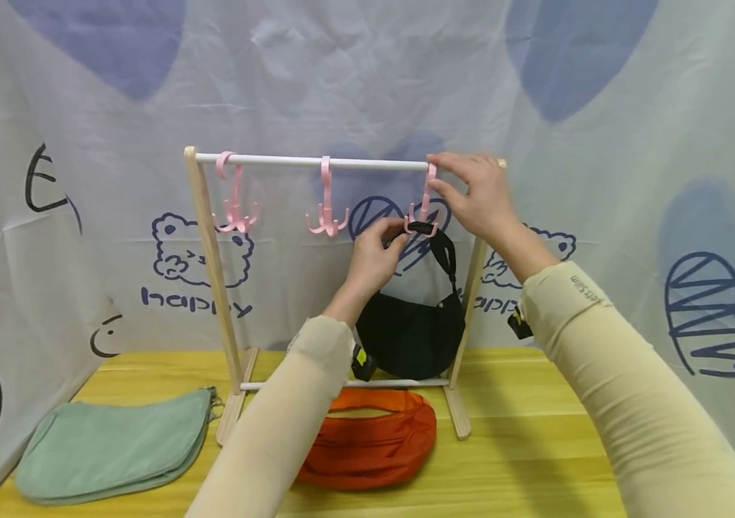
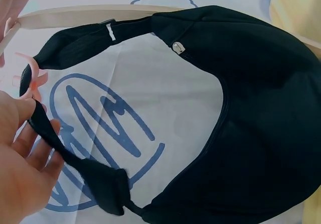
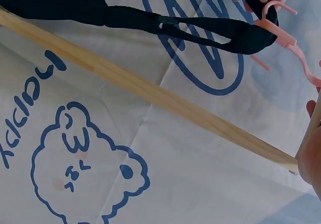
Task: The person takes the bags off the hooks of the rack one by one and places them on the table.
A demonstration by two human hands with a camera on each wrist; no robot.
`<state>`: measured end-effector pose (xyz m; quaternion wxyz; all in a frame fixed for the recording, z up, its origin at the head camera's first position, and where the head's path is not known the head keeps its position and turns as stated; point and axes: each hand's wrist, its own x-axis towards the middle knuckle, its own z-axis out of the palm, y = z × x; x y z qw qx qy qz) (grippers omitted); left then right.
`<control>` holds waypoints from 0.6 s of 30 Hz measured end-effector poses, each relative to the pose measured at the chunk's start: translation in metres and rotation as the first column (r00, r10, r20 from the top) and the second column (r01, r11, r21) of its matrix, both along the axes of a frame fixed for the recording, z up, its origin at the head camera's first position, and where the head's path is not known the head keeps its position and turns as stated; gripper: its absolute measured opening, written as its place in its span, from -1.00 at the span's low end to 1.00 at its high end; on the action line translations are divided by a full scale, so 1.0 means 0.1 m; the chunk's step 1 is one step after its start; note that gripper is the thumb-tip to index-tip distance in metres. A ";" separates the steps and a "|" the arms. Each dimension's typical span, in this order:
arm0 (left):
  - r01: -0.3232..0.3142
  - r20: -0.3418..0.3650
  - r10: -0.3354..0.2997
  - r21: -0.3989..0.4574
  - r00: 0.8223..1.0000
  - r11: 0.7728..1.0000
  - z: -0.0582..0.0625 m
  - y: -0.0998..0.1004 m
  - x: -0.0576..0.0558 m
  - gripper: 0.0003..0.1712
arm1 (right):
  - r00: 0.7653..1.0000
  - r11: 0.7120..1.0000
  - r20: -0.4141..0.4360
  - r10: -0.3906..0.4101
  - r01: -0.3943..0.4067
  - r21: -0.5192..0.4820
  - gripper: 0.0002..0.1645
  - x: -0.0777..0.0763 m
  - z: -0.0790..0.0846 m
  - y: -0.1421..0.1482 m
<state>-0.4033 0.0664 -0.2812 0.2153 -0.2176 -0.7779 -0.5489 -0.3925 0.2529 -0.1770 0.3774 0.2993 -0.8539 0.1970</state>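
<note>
A black shoulder bag hangs by its strap from the rightmost pink hook. The left hand pinches that strap just beside the hook's prongs. Up at the white rail, the right hand holds the top of the same hook between thumb and forefinger. In the right wrist view the strap loops over a prong, and only a sliver of the right hand shows at the edge. The bag's body hangs below, in front of the rack's right post.
Two more pink hooks, one in the middle and one at the left, hang bare on the wooden rack. A green pouch and an orange-red waist bag lie on the yellow table. A printed cloth hangs behind.
</note>
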 end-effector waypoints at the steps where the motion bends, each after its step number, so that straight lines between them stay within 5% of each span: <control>1: 0.005 -0.001 -0.005 0.016 1.000 1.000 -0.01 0.01 0.01 -0.71 | 1.000 1.000 0.004 -0.004 0.004 -0.003 -0.52 0.01 0.00 0.00; 18: 0.019 0.013 -0.020 0.072 1.000 0.997 0.01 -0.04 -0.01 -0.79 | 0.998 0.999 0.040 -0.053 0.053 0.005 -0.48 0.01 0.01 -0.01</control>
